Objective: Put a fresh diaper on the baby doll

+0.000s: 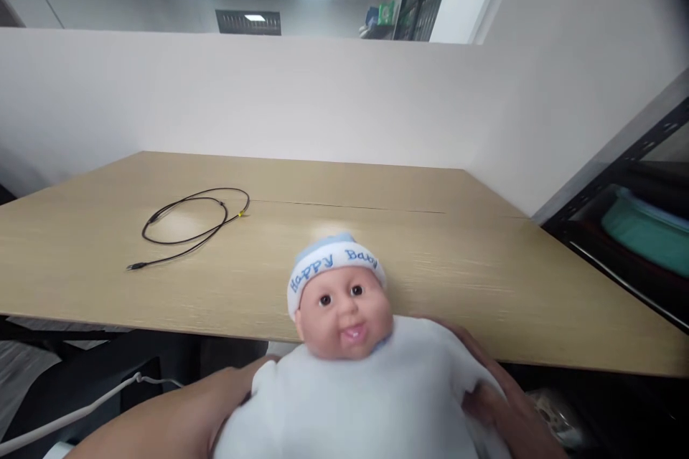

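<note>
A baby doll [349, 401] in a white top fills the lower middle of the view, face up, close to the camera. Its blue and white cap [334, 256] reads "Happy Baby". My left hand [246, 381] is closed on the doll's left-of-view side, its fingers mostly hidden behind the body. On the other side my right hand [498, 394] grips the doll near its sleeve, thumb side in front and the rest behind. The doll's head overlaps the front edge of the wooden table [441, 258]; its legs are out of view.
A coiled black cable [209, 233] with a plug lies on the table's left half. White partition walls [301, 97] stand behind. A black metal rack [608, 193] with a teal item [646, 229] is at right. A white cord [80, 412] hangs at lower left.
</note>
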